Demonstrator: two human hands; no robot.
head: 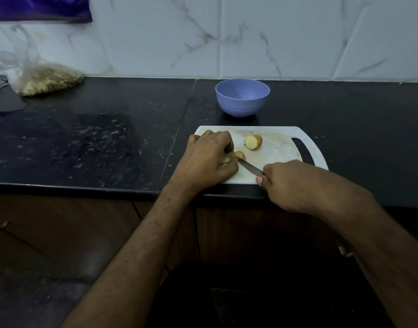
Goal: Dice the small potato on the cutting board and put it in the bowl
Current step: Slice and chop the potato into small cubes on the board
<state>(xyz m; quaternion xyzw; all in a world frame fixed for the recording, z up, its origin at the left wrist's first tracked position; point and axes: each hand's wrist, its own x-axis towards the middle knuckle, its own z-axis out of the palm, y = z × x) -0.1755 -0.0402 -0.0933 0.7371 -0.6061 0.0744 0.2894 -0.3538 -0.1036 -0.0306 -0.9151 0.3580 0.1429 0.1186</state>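
Two potato pieces are seen on the white cutting board (277,147), which lies at the near edge of the black tabletop (96,138). One potato half (253,142) rests by itself near the middle of the board, cut face turned toward the left and near side. The other potato piece (238,155) is held down by the left hand (209,158), whose fingers are curled over it, so that only its right end is shown; how much of it is already cut cannot be told. The left grip is thus closed around that piece, with the hand resting on the left part of the board.

A knife (250,167) is held by the right hand (290,183), whose grip is wrapped tightly around the handle, the handle itself being hidden inside the fist. The blade is pointed toward the far left, and its tip is laid against the held potato piece, just beside the left fingertips. The right hand is placed over the near right corner of the board, close to the dark handle slot in the board's right end.

A lilac bowl (242,97) is stood upright on the tabletop just beyond the far edge of the board, apart from it. Nothing can be made out inside it. Far to the left, a clear plastic bag (44,79) with brownish contents is laid against the marbled white wall tiles (274,36).
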